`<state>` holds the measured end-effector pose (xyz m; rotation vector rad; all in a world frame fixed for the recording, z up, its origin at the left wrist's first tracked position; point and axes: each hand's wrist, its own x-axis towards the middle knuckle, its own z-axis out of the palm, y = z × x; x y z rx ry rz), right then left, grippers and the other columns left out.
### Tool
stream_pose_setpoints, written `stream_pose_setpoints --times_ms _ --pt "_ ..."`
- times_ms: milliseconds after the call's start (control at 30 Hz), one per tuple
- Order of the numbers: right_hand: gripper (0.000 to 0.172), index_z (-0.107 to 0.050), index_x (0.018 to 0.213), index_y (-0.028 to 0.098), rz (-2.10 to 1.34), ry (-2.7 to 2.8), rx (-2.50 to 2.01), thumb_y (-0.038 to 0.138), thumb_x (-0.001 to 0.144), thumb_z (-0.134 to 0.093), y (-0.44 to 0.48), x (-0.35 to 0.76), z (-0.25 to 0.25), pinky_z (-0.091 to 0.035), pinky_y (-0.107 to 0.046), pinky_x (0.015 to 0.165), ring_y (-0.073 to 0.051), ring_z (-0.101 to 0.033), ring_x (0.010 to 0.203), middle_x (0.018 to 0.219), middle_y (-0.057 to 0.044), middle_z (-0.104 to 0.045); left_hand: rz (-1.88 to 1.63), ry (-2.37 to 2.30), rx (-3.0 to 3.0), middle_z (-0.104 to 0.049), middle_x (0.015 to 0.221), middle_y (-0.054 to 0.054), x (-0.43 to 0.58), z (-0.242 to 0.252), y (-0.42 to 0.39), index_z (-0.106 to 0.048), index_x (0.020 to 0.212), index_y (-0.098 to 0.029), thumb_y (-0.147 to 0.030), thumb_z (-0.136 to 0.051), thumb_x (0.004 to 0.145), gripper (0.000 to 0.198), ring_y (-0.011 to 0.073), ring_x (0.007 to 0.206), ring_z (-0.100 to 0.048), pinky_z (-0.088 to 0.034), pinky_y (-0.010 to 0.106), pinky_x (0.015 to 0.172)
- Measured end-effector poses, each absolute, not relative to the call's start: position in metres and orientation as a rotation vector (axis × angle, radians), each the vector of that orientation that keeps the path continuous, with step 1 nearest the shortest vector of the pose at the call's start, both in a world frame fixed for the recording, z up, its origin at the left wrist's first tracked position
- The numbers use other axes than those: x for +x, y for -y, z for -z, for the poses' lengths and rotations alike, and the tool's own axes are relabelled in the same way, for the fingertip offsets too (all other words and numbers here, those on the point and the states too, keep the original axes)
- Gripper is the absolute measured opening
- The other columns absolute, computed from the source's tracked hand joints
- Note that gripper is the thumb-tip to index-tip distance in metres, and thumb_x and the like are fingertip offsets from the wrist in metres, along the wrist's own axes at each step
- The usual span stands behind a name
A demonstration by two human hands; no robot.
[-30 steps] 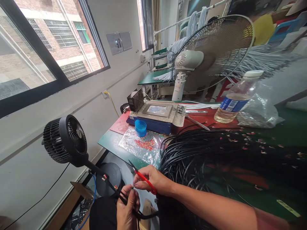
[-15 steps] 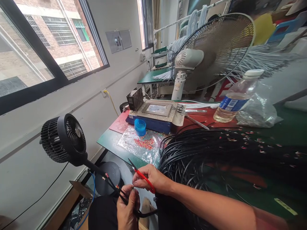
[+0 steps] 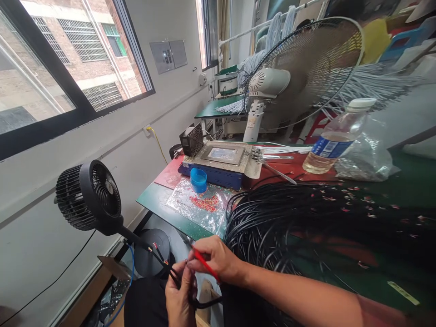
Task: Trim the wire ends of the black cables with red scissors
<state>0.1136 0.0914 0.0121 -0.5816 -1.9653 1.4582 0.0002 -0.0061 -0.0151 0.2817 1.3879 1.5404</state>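
My left hand (image 3: 181, 290) is closed around several black cables (image 3: 158, 258), whose stripped ends with small coloured wires stick out to the left. My right hand (image 3: 218, 261) is closed on red-handled scissors (image 3: 206, 265), which lie along its fingers; the dark blades are blurred. Its thumb and fingertips meet at my left thumb, at a cable end too small to make out. On the table to the right, a large bundle of black cables (image 3: 262, 222) spreads out, with coloured wire ends on its far side.
A blue cup (image 3: 198, 180) and red scraps (image 3: 205, 203) sit on clear plastic. Behind is a blue-sided hot-plate-like device (image 3: 218, 175). A bottle (image 3: 329, 150) and a plastic bag (image 3: 366, 156) stand at right. A black fan (image 3: 102, 197) is at left, a large fan (image 3: 272, 84) behind.
The scissors have turned in my right hand, so their blades show less. The cable ends by my left hand have shifted slightly. Both hands stay close together.
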Motion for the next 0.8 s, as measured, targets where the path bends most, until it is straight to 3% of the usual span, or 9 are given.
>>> stream_pose_setpoints --times_ms 200,467,800 --pt "0.035 -0.061 0.069 0.011 -1.957 1.626 -0.741 0.046 0.066 -0.067 -0.0984 0.1153 -0.0161 -0.030 -0.017 0.040 -0.006 -0.040 0.040 0.046 0.005 -0.045 -1.525 -1.261 0.207 -0.057 0.055 -0.005 -0.0016 0.0086 0.0055 -0.058 0.080 -0.015 -0.037 -0.072 0.058 0.034 0.0011 0.039 -0.042 -0.026 0.013 0.034" --pt "0.034 -0.065 0.070 0.010 -1.981 1.665 -0.694 0.043 0.065 -0.070 -0.0984 0.1155 -0.0138 -0.030 -0.015 0.038 -0.004 -0.040 0.040 0.046 0.005 -0.047 -1.467 -1.207 0.274 -0.056 0.054 -0.005 0.0031 0.0066 0.0076 -0.059 0.073 -0.014 -0.035 -0.068 0.063 0.025 0.0006 0.038 -0.041 -0.024 0.013 0.034" --pt "0.037 -0.061 0.068 0.011 -2.012 1.594 -0.688 0.047 0.066 -0.068 -0.0979 0.1151 -0.0166 -0.029 -0.015 0.037 -0.004 -0.039 0.038 0.046 0.006 -0.046 -1.438 -1.217 0.261 -0.056 0.052 -0.005 0.0019 0.0071 0.0067 -0.057 0.073 -0.014 -0.038 -0.071 0.059 0.031 0.0003 0.036 -0.039 -0.021 0.013 0.034"
